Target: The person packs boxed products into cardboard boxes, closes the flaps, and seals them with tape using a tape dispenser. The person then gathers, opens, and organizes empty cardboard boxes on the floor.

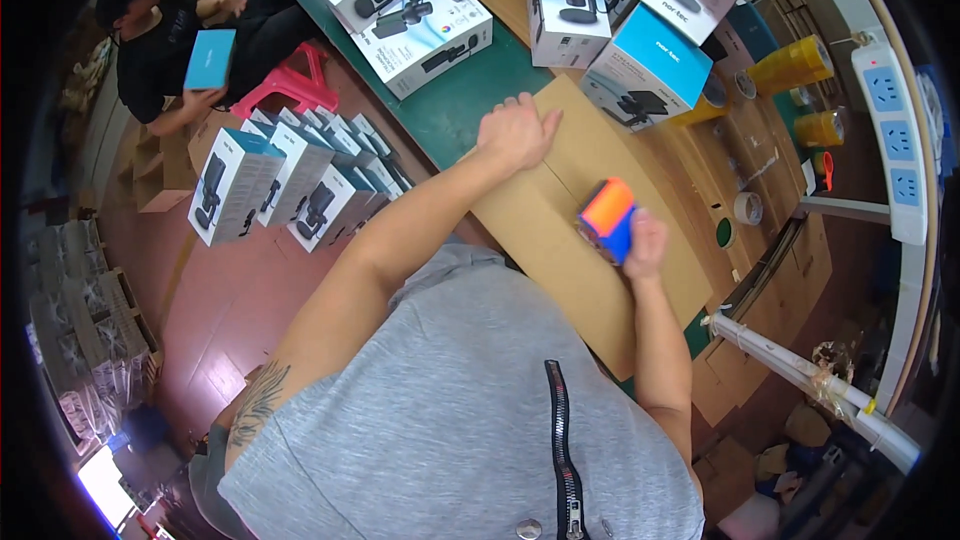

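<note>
Cardboard box point(560, 230) lies closed on the green table point(450, 110), right in front of us. Our left hand point(515, 132) presses flat on its far left flap, fingers spread. Our right hand point(643, 240) grips an orange-and-blue tape dispenser point(607, 217) on the box top. White product boxes point(420, 15) stand farther off.

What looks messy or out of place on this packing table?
Nothing looks spilled or broken. The left hand presses the cardboard box flat while the right hand holds an orange and blue tape dispenser on it. Tape rolls lie scattered at the right.
</note>
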`<state>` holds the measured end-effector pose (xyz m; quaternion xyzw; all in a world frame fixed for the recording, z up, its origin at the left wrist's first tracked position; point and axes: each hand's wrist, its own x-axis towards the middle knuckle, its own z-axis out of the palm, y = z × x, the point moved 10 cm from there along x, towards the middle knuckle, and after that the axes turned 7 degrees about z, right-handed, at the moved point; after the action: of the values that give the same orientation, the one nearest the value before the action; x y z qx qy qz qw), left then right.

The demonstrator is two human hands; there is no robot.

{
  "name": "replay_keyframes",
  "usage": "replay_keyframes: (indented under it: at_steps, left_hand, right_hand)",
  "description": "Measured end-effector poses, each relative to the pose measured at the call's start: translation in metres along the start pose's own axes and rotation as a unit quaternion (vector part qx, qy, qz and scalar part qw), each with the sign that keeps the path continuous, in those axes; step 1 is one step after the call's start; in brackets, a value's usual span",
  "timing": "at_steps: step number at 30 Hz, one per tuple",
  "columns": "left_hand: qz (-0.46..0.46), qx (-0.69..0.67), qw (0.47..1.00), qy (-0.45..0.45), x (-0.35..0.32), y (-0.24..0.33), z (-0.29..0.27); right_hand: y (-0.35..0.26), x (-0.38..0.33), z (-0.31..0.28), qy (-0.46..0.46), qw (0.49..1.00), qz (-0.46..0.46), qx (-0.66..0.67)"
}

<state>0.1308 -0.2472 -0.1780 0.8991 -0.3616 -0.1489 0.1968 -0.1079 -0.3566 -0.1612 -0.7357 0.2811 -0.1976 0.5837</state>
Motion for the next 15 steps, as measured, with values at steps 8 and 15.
replay_keyframes:
  at_steps: [8,15]
  left_hand:
    - [0.19,-0.191,0.922,0.279,-0.043,0.012,-0.072]
    - [-0.055,-0.444,0.858,-0.254,-0.068,0.01,0.026]
  right_hand:
    - [-0.004,-0.001,0.012,-0.008,0.994,0.013,-0.104]
    - [-0.013,-0.004,0.014,-0.013,0.997,0.013,-0.081]
